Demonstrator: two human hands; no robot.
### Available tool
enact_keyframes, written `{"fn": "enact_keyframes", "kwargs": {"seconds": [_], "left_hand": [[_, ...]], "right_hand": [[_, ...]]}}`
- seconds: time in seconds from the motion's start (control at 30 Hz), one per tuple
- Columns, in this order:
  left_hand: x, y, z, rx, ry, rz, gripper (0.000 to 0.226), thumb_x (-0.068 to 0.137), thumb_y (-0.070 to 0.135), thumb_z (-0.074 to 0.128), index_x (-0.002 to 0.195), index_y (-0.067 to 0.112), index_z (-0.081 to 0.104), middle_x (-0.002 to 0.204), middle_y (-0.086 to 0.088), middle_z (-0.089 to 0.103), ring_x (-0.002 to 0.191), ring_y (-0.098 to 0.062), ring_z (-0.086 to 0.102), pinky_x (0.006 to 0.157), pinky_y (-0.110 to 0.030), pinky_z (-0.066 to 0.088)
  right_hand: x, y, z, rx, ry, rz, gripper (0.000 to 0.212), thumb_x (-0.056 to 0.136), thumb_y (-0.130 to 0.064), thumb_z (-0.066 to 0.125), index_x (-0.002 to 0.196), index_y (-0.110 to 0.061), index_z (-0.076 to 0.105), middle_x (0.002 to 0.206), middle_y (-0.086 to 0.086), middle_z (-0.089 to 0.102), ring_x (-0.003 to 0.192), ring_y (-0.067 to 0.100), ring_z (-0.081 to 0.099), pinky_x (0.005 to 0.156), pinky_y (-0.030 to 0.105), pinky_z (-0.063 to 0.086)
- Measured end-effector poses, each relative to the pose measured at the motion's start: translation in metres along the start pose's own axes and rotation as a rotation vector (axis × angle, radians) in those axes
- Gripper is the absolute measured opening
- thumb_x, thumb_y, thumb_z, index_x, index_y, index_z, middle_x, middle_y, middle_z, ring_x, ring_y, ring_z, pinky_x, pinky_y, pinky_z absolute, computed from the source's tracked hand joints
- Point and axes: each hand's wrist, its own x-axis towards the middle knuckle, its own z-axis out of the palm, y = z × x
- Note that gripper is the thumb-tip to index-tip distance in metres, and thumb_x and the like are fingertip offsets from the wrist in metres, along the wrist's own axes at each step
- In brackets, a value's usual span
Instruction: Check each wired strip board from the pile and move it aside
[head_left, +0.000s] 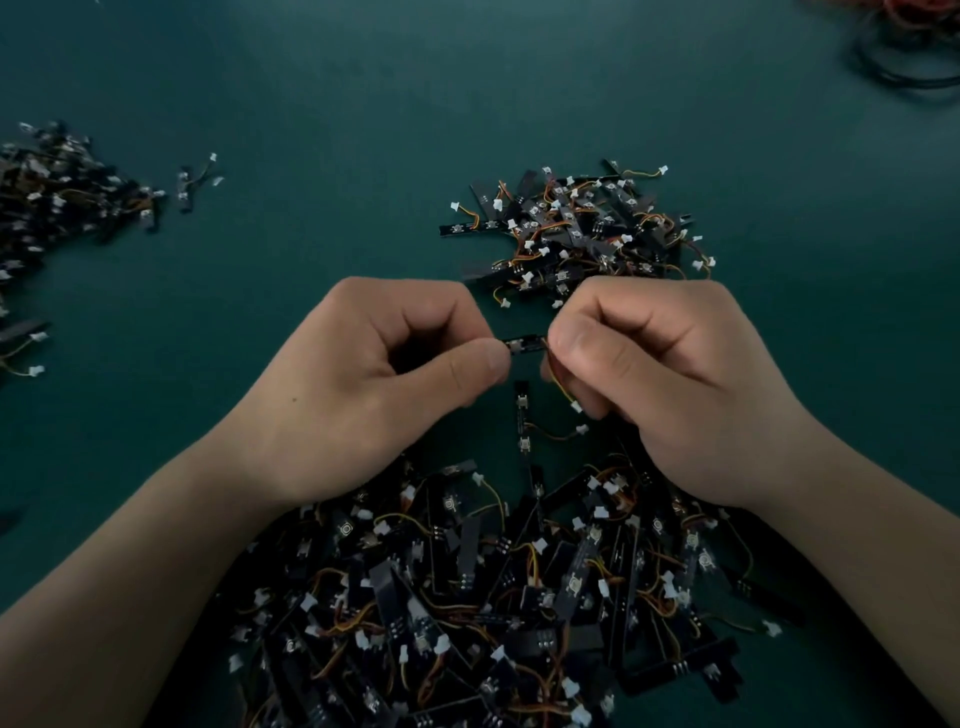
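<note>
I hold 1 strip board (524, 344) between my 2 hands, just above the green mat (311, 104). My left hand (363, 384) pinches its left end between thumb and curled forefinger. My right hand (670, 384) pinches the other end with its fingers curled in, and the board's orange-yellow wire (563, 392), tipped with a white plug, hangs under them. Right below, another board (522, 421) lies lengthwise on the mat, its near end reaching into the big pile (493, 597) that crowds under both my wrists. Just beyond my right knuckles sits a smaller heap (582, 234) of boards. A 3rd heap (57, 197) spreads along the left edge (blurred), with 1 stray board (189, 184) just beside it. In the far right corner lie dark and reddish loops (909, 52), too blurred to name.
</note>
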Motion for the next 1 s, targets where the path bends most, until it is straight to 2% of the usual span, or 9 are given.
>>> {"fn": "enact_keyframes", "kwargs": {"seconds": [0.07, 0.17, 0.23, 0.37, 0.43, 0.5, 0.77, 0.87, 1.0], "left_hand": [[0.0003, 0.0002, 0.0000, -0.015, 0.023, -0.003, 0.030, 0.089, 0.041, 0.065, 0.072, 0.016, 0.065, 0.055, -0.001, 0.052, 0.047, -0.005, 0.040, 0.047, -0.015, 0.032], [0.0008, -0.0004, -0.0007, -0.026, 0.042, 0.019, 0.031, 0.089, 0.040, 0.064, 0.071, 0.014, 0.063, 0.058, -0.011, 0.051, 0.049, -0.022, 0.039, 0.046, -0.026, 0.030], [0.0006, 0.0001, -0.0008, -0.032, 0.037, 0.031, 0.032, 0.089, 0.041, 0.064, 0.072, 0.014, 0.064, 0.060, -0.015, 0.051, 0.052, -0.030, 0.041, 0.047, -0.032, 0.031], [0.0004, -0.0001, 0.0005, -0.018, 0.031, 0.042, 0.036, 0.092, 0.042, 0.066, 0.071, 0.013, 0.062, 0.057, -0.006, 0.050, 0.048, -0.011, 0.040, 0.047, -0.019, 0.032], [0.0007, -0.0005, 0.0015, 0.017, 0.021, 0.025, 0.037, 0.092, 0.043, 0.066, 0.069, 0.015, 0.059, 0.054, 0.004, 0.047, 0.048, -0.006, 0.039, 0.047, -0.017, 0.033], [0.0007, 0.0000, 0.0016, 0.022, 0.014, 0.022, 0.037, 0.091, 0.042, 0.066, 0.068, 0.015, 0.056, 0.054, 0.007, 0.045, 0.049, -0.006, 0.038, 0.047, -0.018, 0.033], [-0.0001, 0.0038, -0.0003, -0.033, -0.058, 0.066, 0.039, 0.091, 0.034, 0.063, 0.065, 0.007, 0.051, 0.057, -0.012, 0.042, 0.051, -0.023, 0.037, 0.049, -0.032, 0.032], [-0.0002, 0.0036, -0.0002, -0.033, -0.061, 0.062, 0.039, 0.091, 0.034, 0.062, 0.066, 0.006, 0.051, 0.057, -0.012, 0.042, 0.052, -0.024, 0.037, 0.049, -0.030, 0.032], [-0.0015, 0.0026, 0.0005, -0.002, -0.056, 0.038, 0.038, 0.092, 0.040, 0.064, 0.069, 0.010, 0.056, 0.056, -0.006, 0.045, 0.050, -0.013, 0.038, 0.049, -0.022, 0.033]], "right_hand": [[-0.0007, 0.0002, 0.0005, -0.008, -0.006, -0.002, 0.039, 0.104, -0.029, 0.050, 0.072, -0.010, 0.061, 0.056, 0.009, 0.053, 0.047, 0.018, 0.044, 0.047, 0.024, 0.035], [-0.0003, 0.0002, 0.0014, -0.046, 0.038, 0.003, 0.038, 0.104, -0.034, 0.051, 0.074, -0.018, 0.067, 0.053, 0.009, 0.050, 0.046, 0.026, 0.045, 0.045, 0.041, 0.035], [0.0003, -0.0005, 0.0024, -0.071, 0.062, 0.001, 0.038, 0.103, -0.035, 0.052, 0.072, -0.019, 0.067, 0.052, 0.006, 0.050, 0.045, 0.024, 0.045, 0.044, 0.042, 0.035], [-0.0007, 0.0002, 0.0034, -0.117, 0.045, -0.017, 0.039, 0.104, -0.028, 0.054, 0.070, -0.012, 0.065, 0.051, -0.006, 0.047, 0.044, 0.007, 0.041, 0.044, 0.021, 0.031], [-0.0010, 0.0008, 0.0036, -0.179, 0.028, -0.020, 0.041, 0.104, -0.024, 0.055, 0.068, -0.007, 0.064, 0.051, -0.002, 0.047, 0.043, 0.007, 0.040, 0.045, 0.016, 0.028], [-0.0015, 0.0004, 0.0033, -0.190, 0.010, -0.016, 0.040, 0.104, -0.024, 0.055, 0.068, -0.007, 0.065, 0.051, 0.001, 0.048, 0.042, 0.008, 0.040, 0.044, 0.016, 0.028], [-0.0025, -0.0004, 0.0017, -0.131, -0.053, -0.010, 0.037, 0.105, -0.023, 0.056, 0.072, -0.012, 0.068, 0.051, -0.015, 0.048, 0.043, 0.005, 0.045, 0.047, 0.013, 0.031], [-0.0022, -0.0009, 0.0013, -0.109, -0.070, -0.021, 0.039, 0.103, -0.027, 0.053, 0.070, -0.012, 0.067, 0.051, -0.008, 0.048, 0.044, 0.009, 0.044, 0.046, 0.019, 0.032], [-0.0013, 0.0006, 0.0014, -0.150, -0.060, -0.042, 0.048, 0.099, -0.025, 0.050, 0.059, 0.002, 0.052, 0.050, 0.005, 0.044, 0.044, 0.012, 0.037, 0.047, 0.019, 0.029]]}}
